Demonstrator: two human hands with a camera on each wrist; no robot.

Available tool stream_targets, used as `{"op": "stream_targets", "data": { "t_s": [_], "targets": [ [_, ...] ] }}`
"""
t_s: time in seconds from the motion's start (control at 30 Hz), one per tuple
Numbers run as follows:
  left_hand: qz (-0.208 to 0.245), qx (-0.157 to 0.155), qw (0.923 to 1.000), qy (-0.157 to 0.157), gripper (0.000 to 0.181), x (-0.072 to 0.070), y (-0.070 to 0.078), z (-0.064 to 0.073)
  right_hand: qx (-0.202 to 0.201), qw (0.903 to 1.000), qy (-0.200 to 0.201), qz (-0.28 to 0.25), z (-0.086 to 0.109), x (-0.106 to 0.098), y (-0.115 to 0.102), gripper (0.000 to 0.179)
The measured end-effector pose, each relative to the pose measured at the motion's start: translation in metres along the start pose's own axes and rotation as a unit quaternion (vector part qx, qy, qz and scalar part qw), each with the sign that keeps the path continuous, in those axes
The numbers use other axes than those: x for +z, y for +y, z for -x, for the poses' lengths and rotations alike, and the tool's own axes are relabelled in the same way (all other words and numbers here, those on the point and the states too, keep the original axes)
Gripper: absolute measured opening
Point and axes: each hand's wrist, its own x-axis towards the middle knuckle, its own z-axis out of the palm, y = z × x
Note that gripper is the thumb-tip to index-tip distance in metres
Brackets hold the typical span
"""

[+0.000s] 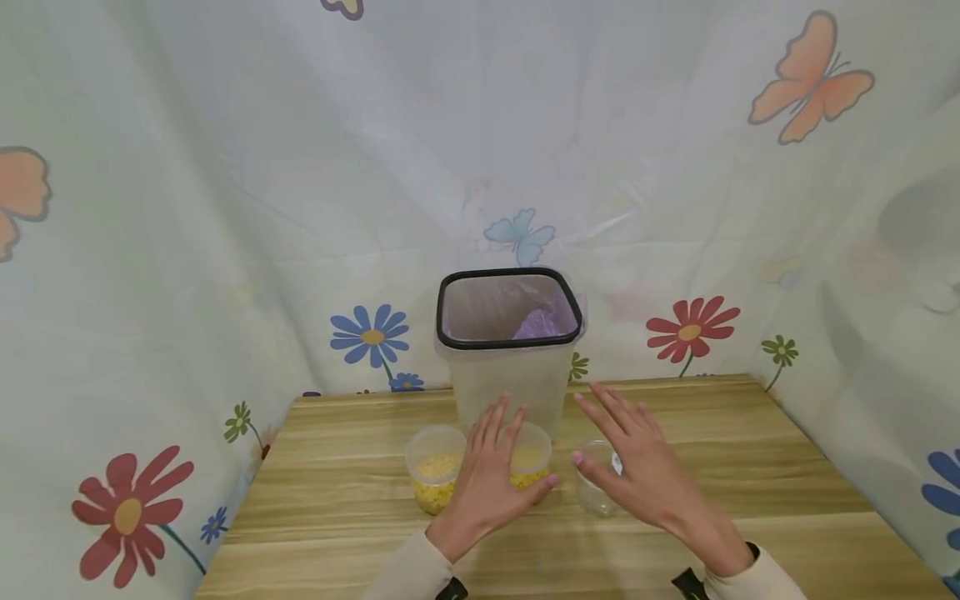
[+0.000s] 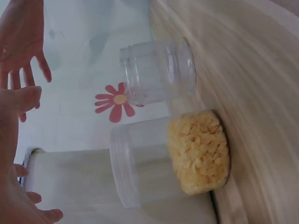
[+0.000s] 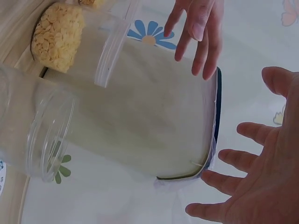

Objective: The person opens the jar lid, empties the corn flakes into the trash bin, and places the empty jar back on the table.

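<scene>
My left hand (image 1: 491,483) hovers with its fingers spread in front of two clear tubs. One tub of yellow flakes (image 1: 435,492) stands to its left; the other tub (image 1: 531,467) is partly hidden behind it. In the left wrist view a tub (image 2: 198,154) shows flakes filling its lower part. My right hand (image 1: 641,467), fingers stretched apart, is above and beside an open clear jar (image 1: 595,496). That jar (image 2: 159,70) looks bare inside. Neither hand grips anything.
A pale bin (image 1: 510,379) with a black rim and a thin plastic liner stands behind the tubs at the back of the wooden table (image 1: 337,483). A curtain (image 1: 225,250) printed with flowers and butterflies hangs around the table on three sides.
</scene>
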Motion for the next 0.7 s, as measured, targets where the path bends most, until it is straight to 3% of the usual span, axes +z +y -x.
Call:
{"op": "stream_targets", "data": {
  "t_s": [0.17, 0.3, 0.47, 0.7],
  "targets": [
    [0.065, -0.033, 0.9973, 0.006, 0.098, 0.006, -0.001, 0.005, -0.006, 1.0000, 0.005, -0.002, -0.002, 0.003, -0.003, 0.071],
    [0.126, -0.072, 0.9894, -0.006, 0.105, 0.017, -0.003, 0.010, -0.011, 0.9999, 0.003, -0.001, -0.004, 0.006, -0.006, 0.072],
    [0.180, -0.124, 0.9758, -0.014, 0.114, 0.032, -0.009, 0.015, -0.009, 0.9999, -0.002, -0.010, -0.004, 0.008, -0.010, 0.071],
    [0.249, -0.186, 0.9499, -0.031, 0.122, 0.050, -0.018, 0.019, -0.008, 0.9998, -0.003, -0.016, -0.005, 0.012, -0.012, 0.072]
  ]
}}
